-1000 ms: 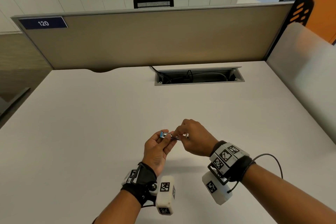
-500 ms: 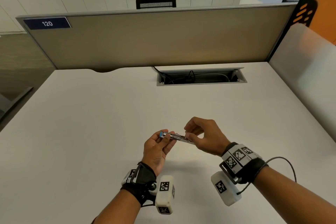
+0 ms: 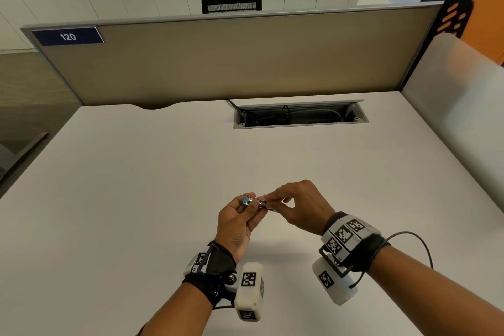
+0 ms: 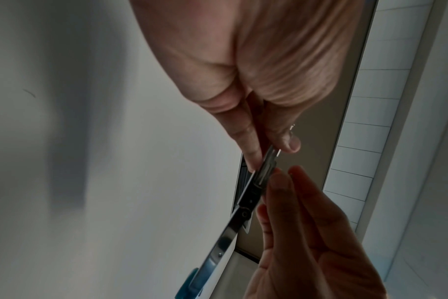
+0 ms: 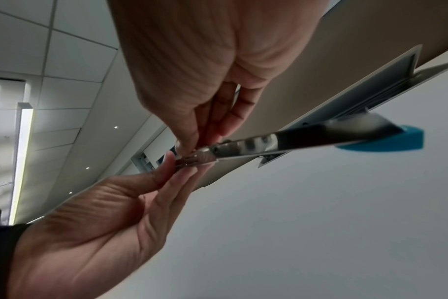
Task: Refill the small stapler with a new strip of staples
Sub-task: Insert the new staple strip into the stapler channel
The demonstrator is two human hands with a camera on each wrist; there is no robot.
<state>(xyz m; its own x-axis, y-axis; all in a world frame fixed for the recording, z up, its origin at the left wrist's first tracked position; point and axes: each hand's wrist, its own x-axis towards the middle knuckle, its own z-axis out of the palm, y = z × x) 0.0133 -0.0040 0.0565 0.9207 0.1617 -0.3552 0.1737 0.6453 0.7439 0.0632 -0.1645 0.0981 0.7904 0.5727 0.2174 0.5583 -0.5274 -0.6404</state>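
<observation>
I hold the small stapler (image 3: pixel 252 202) above the white desk (image 3: pixel 131 199); it is silver with a blue end (image 3: pixel 244 200) pointing left. My left hand (image 3: pixel 255 206) pinches its body between thumb and fingers. My right hand (image 3: pixel 272 203) pinches a silver staple strip at the stapler's right end. In the left wrist view the stapler (image 4: pixel 243 210) runs diagonally, and the ribbed strip (image 4: pixel 265 168) sits at its upper end between fingertips. The right wrist view shows the stapler (image 5: pixel 307 137), its blue end (image 5: pixel 386 141) far right and the strip (image 5: pixel 192 159) pinched at the left end.
An open cable tray (image 3: pixel 300 116) with wires is set into the desk at the back. A tan divider panel (image 3: pixel 231 63) closes the far edge and a frosted side panel (image 3: pixel 458 106) stands on the right. The desk's left edge (image 3: pixel 41 161) drops to the floor.
Half a second ago my right hand had drawn away to the right, leaving a longer length of metal showing. Now it is back close to my left hand and less metal shows.
</observation>
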